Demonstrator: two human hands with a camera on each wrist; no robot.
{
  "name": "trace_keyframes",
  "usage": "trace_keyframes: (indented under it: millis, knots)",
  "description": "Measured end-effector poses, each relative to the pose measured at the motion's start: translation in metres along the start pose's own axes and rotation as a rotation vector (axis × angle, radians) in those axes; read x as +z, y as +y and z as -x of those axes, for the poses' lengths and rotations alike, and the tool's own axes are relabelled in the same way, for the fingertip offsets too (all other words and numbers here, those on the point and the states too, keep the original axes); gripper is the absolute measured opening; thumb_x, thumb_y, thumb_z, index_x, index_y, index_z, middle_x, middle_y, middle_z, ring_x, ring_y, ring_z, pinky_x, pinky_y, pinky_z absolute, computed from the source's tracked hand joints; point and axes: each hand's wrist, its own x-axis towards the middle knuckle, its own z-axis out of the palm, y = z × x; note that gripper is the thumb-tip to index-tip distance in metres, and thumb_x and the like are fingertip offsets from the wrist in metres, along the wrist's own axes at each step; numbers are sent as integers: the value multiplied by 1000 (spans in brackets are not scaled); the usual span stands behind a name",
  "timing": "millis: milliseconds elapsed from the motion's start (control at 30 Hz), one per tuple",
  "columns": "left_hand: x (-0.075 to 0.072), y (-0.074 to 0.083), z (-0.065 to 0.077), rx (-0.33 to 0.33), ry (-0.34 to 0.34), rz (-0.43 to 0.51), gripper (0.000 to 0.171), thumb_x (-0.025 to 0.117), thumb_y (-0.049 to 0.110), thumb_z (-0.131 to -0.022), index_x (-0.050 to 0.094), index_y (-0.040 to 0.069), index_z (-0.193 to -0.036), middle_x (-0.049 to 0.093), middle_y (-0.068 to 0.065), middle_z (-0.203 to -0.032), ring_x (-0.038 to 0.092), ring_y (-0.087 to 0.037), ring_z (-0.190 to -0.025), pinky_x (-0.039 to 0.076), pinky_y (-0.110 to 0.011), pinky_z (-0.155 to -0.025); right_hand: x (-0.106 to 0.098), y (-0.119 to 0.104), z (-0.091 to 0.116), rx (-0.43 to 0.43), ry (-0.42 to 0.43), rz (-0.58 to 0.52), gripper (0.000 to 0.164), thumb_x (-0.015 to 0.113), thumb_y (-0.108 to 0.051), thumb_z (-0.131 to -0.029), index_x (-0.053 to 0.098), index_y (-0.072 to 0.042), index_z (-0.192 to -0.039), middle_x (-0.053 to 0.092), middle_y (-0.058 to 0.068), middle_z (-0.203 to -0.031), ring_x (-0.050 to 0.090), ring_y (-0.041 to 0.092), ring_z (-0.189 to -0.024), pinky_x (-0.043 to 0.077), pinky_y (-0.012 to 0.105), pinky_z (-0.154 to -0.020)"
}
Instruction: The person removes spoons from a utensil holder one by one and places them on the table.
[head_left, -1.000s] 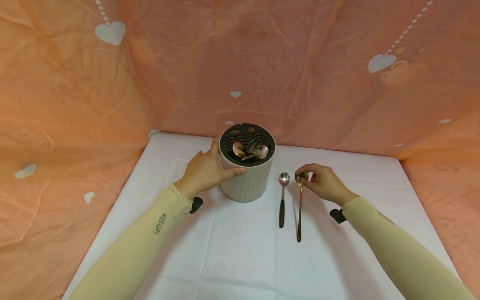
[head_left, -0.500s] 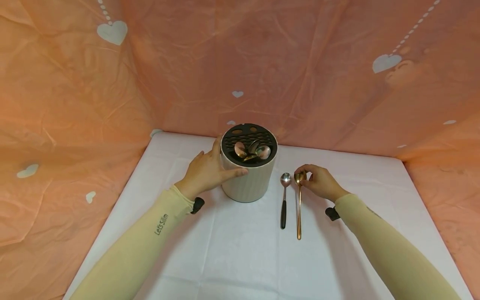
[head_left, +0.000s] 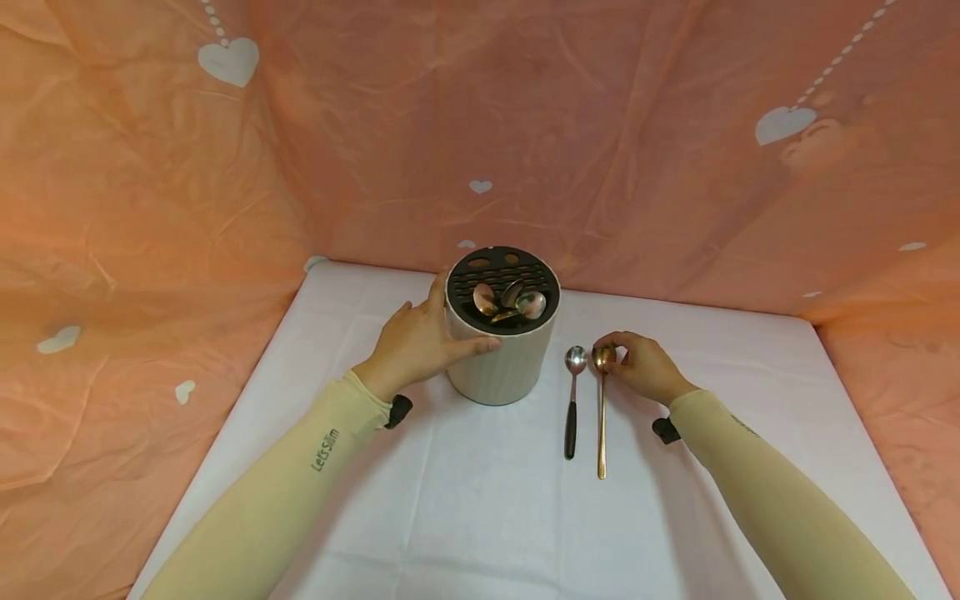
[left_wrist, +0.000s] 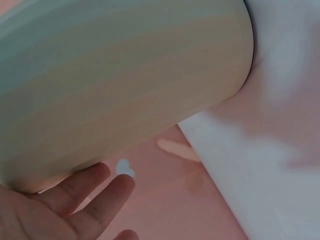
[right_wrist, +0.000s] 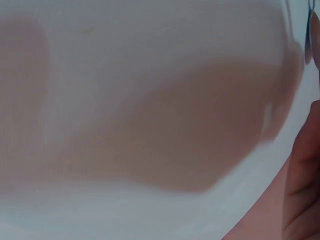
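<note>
My left hand (head_left: 417, 343) holds a cream ribbed utensil holder (head_left: 501, 371) from its left side, thumb across the front and fingers round the back. In the left wrist view, fingers (left_wrist: 112, 197) show along the holder's wall (left_wrist: 125, 85). Several spoons stand in the holder's black slotted top (head_left: 468, 315), bowls up. My right hand (head_left: 647, 365) pinches a long gold spoon (head_left: 602, 417) by its bowl; its handle points toward me. Whether this spoon touches the table is hard to tell. Just left of it lies a spoon with a black handle (head_left: 572, 429).
The table (head_left: 465, 508) has a white cloth. An orange-pink sheet with white hearts (head_left: 229, 62) hangs behind the table and at both sides. In the right wrist view, mostly white cloth (right_wrist: 100, 215) and shadow appear.
The gold spoon and my right hand have shifted slightly left, toward the black-handled spoon. The gold spoon's handle looks brighter than before. My left hand stays on the holder; the head view has shifted a little.
</note>
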Motion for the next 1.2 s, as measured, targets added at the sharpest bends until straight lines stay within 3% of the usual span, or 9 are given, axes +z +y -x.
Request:
trace_keyframes:
  millis: [333, 433, 567, 667, 867, 967, 1200]
  knots:
    - [1, 2, 1, -14, 5, 1, 127, 60, 84, -73, 2, 13, -160, 60, -21, -132, 60, -31, -119, 23, -55, -113, 3, 4, -1, -29, 12, 9, 26, 71, -2, -85, 72, -11, -110, 65, 8, -105, 52, 18, -65, 46, 35, -64]
    - [2, 3, 1, -29, 4, 1, 130, 59, 85, -73, 0, 10, -160, 57, -20, -137, 58, -32, -122, 29, -54, -110, 4, 6, -2, -20, 4, 19, 25, 71, -3, -86, 72, -12, -109, 65, 8, -105, 53, 19, -66, 46, 36, -66]
    - [3, 3, 1, -50, 6, 6, 132, 59, 88, -70, 0, 11, -160, 52, -18, -143, 58, -39, -117, 39, -53, -102, 5, 8, -3, -26, -4, 40, 26, 68, -3, -86, 72, -11, -111, 67, 9, -109, 56, 24, -77, 46, 41, -75]
    - [3, 3, 1, -55, 5, 12, 131, 59, 88, -70, -1, 14, -161, 55, -18, -140, 60, -41, -113, 41, -54, -100, 6, 9, -2, -31, -11, 56, 28, 67, -4, -86, 72, -11, -112, 67, 12, -115, 58, 28, -90, 46, 46, -84]
    - [3, 6, 1, -60, -3, 14, 130, 59, 87, -71, -2, 15, -161, 54, -18, -140, 59, -42, -114, 42, -55, -98, 5, 10, 0, 13, -27, 58, 26, 67, -7, -88, 72, -12, -113, 65, 14, -122, 60, 32, -100, 47, 52, -88]
    - [3, 6, 1, -58, -3, 8, 131, 59, 88, -70, -1, 14, -161, 55, -19, -139, 60, -42, -112, 42, -54, -98, 7, 11, 0, 11, -18, 62, 24, 64, -7, -90, 72, -10, -113, 64, 14, -124, 60, 34, -109, 47, 54, -91]
    - [2, 5, 1, -56, 17, -9, 132, 60, 88, -69, 3, 13, -160, 55, -19, -140, 60, -42, -113, 41, -52, -100, 7, 11, -1, -26, -11, 83, 25, 64, -6, -90, 71, -8, -114, 63, 13, -125, 61, 36, -109, 47, 55, -91]
